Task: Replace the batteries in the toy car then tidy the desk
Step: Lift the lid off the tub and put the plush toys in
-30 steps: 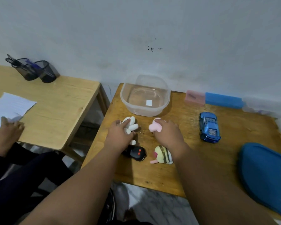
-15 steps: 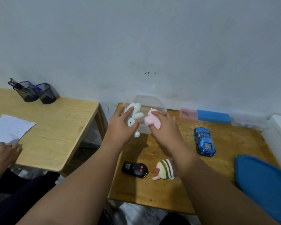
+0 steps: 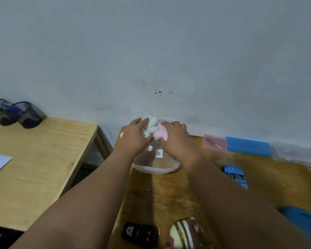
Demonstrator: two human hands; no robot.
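My left hand [image 3: 135, 136] holds a white plush toy [image 3: 152, 127] and my right hand [image 3: 177, 139] grips a pink plush toy [image 3: 161, 134]. Both are over the clear plastic tub [image 3: 156, 168] at the back of the desk. The blue toy car [image 3: 236, 175] lies on the desk to the right of my right arm. A black remote [image 3: 141, 234] and a striped plush toy [image 3: 186, 233] lie near the front edge between my arms.
A pink box [image 3: 215, 142], a blue box [image 3: 248, 146] and a clear lidded box [image 3: 294, 151] line the wall on the right. A blue cushion [image 3: 302, 221] sits at the right edge. A second table [image 3: 43, 159] with black pen cups [image 3: 14, 114] stands to the left.
Both hands lifted the white and pink plush toys off the desk and carried them away from me to above the tub. The camera tilted, so the wall fills more of the view.
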